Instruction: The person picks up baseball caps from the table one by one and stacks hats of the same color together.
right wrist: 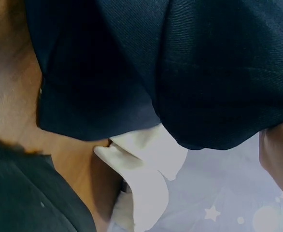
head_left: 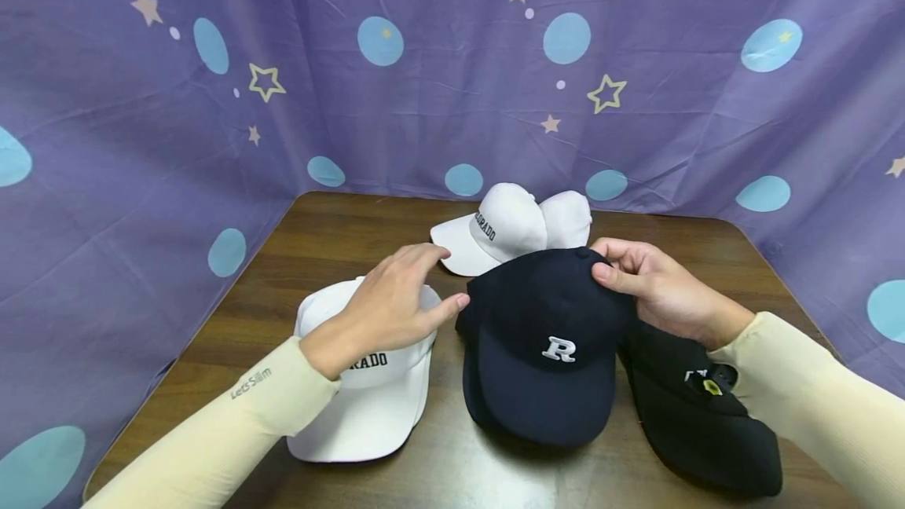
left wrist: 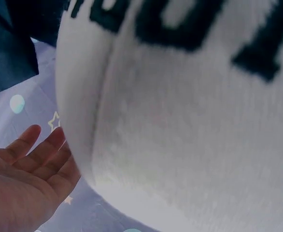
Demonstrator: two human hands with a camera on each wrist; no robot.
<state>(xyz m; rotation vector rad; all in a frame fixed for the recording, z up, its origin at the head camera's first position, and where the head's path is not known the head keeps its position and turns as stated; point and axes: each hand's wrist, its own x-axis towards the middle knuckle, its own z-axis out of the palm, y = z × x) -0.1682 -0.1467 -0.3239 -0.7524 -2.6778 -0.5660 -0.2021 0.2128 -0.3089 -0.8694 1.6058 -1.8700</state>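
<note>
A navy cap with a white "R" lies at the table's middle, and it fills the top of the right wrist view. My right hand pinches its crown at the back, thumb on top and fingers curled behind. A white cap with dark lettering lies at the front left and looms large in the left wrist view. Over its crown my left hand is spread with straight fingers, thumb tip close to the navy cap. Whether it touches the white cap is unclear.
A black cap lies at the front right, partly under my right forearm. Two white caps sit at the back centre. The wooden table is ringed by a purple curtain with stars and dots.
</note>
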